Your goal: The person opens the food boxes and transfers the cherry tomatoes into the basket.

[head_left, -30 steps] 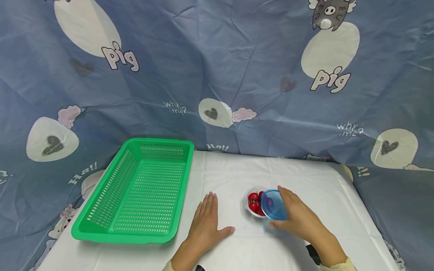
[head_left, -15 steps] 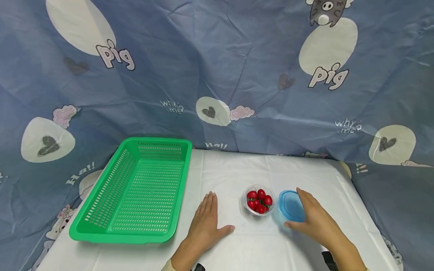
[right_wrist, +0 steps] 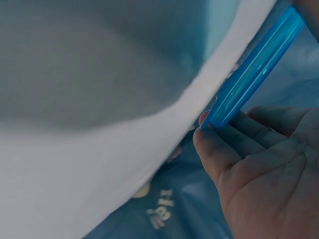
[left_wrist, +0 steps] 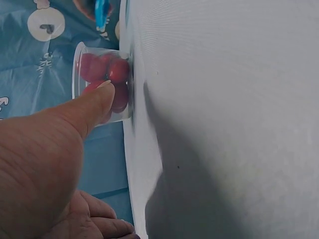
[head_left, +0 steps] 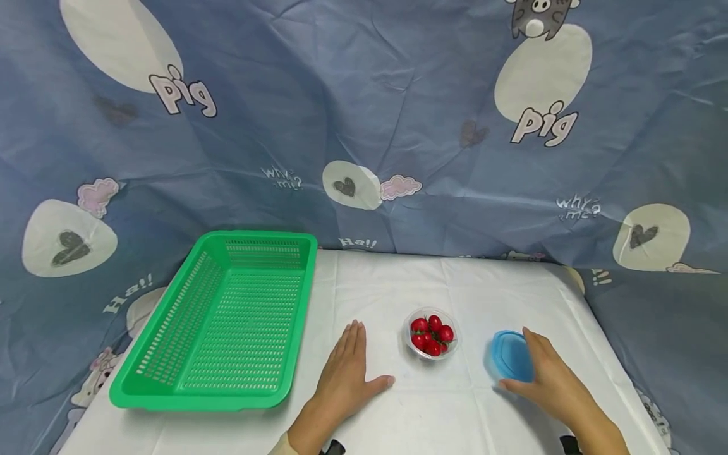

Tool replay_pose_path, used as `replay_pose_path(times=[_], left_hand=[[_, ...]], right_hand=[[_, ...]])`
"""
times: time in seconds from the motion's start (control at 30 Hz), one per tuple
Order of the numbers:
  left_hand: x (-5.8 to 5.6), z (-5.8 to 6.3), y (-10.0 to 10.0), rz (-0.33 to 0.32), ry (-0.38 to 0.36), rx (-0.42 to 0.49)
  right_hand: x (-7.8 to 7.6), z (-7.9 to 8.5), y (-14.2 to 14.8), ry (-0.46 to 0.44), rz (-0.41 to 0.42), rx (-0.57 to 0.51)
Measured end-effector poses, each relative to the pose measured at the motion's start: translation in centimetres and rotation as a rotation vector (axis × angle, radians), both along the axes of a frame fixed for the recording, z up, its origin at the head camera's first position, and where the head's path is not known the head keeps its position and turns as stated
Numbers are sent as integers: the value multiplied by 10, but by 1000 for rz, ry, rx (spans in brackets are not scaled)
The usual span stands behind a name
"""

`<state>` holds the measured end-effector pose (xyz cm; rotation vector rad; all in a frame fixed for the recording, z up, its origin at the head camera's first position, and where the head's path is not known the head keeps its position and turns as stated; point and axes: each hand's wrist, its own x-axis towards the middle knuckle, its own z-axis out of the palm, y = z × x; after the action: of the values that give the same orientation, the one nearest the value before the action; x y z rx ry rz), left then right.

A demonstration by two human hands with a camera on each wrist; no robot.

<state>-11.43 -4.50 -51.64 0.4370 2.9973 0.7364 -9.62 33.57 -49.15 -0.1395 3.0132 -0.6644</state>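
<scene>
A round blue translucent lid (head_left: 510, 356) is gripped at its edge between the thumb and fingers of my right hand (head_left: 554, 379). In the right wrist view the lid (right_wrist: 254, 69) is tilted a little above the white cloth, fingertips under its rim. To its left stands a clear plastic cup (head_left: 411, 349), uncovered, with several small red tomatoes (head_left: 433, 335) inside. My left hand (head_left: 344, 379) is held flat with fingers straight and thumb spread, left of the cup. Through the cup's wall the tomatoes (left_wrist: 118, 70) show behind the thumb in the left wrist view.
A large green slotted basket (head_left: 287, 398) stands at the left of the white-covered table (head_left: 398, 417). Behind the table hangs a blue printed cloth (head_left: 273, 139), which also drops down past the table's right edge.
My right hand has carried the blue lid rightward from over the cup, so the tomatoes are now fully in sight. My left hand has kept its place.
</scene>
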Motion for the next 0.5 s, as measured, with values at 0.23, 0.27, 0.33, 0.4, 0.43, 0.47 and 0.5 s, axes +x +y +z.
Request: replay_pose_path(times=[0.23,0.27,0.33,0.4,0.43,0.47,0.5], left_hand=[[1,0,3,-15,-3,-3],[1,0,4,-18,2,-4],[1,1,5,-22,10,-4],[0,2,6,-26,20,-1],[-1,2,7,-28,23,-1],[-1,3,8,-31,29,0],[-1,3,9,-34,31,1]], right_hand=[[7,-13,16,2,-30,4],[7,-15,17,4,-32,10],[8,-17,20,6,-34,13],[9,-18,22,3,-36,18],[9,-19,23,1,-38,21],[9,-19,24,-1,-39,25],[9,-20,25,-4,-42,29]])
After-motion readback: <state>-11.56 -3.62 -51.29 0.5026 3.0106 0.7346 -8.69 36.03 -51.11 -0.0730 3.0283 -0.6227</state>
